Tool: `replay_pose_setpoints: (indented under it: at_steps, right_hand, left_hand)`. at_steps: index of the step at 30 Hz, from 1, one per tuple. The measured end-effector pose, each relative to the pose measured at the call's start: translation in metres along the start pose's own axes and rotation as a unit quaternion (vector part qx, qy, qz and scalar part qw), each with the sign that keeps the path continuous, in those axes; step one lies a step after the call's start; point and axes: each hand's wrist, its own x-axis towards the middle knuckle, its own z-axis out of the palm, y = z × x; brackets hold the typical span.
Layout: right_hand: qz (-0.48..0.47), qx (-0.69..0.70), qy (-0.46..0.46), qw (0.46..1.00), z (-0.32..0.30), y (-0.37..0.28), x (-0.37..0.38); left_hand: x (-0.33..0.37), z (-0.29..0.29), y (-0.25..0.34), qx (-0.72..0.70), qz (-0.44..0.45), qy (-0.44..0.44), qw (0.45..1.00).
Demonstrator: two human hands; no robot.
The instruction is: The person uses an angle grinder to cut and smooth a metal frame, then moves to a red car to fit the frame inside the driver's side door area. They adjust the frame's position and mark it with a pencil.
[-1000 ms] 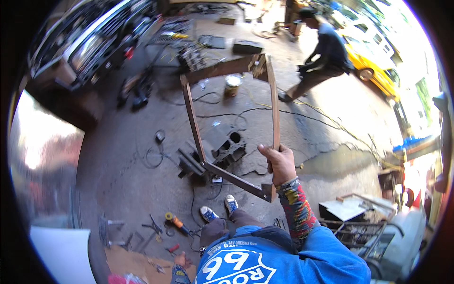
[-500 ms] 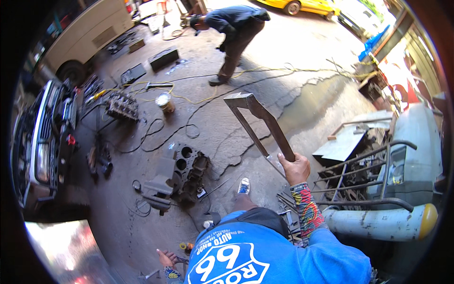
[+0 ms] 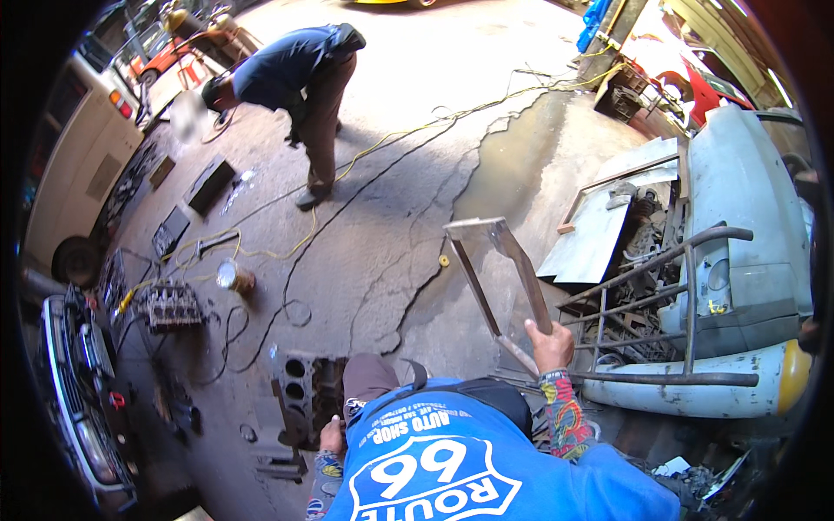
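My right hand is closed around one bar of a metal frame, which is raised in front of me. The frame is brownish and angular, with two long bars joined by a lighter cross piece at its far end. My left hand is low at my left side, beside an engine block on the floor. Its fingers look loose and I see nothing in them. Round cylinder bores show in the block's top, and my leg and blue shirt cover part of it.
A co-worker bends over at the upper left. Cables cross the cracked floor near a can and a cylinder head. To my right are a tubular rack, a white tank and a pale vehicle panel.
My view has shifted, so the floor items sit further left. My left hand has come forward to beside the engine block. The metal frame stays in my right hand.
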Motion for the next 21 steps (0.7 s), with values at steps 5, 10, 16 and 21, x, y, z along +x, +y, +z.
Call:
replay_pose_setpoints:
  at_steps: [5,10,16,21]
  right_hand:
    - [0.108,0.027,-0.013,0.994,0.030,0.001,0.073]
    - [0.178,0.016,-0.023,0.984,0.100,-0.003,0.162]
    - [0.247,0.042,-0.034,0.967,0.138,-0.050,0.251]
    - [0.366,0.008,0.002,0.930,0.153,-0.092,0.314]
  left_hand:
    - [0.078,-0.049,0.097,-0.169,-0.225,0.045,0.959]
    - [0.203,-0.043,0.150,-0.038,-0.244,-0.040,0.968]
    - [0.410,-0.056,0.377,0.017,-0.261,-0.067,0.963]
    - [0.589,-0.053,0.648,0.051,-0.114,-0.071,0.990]
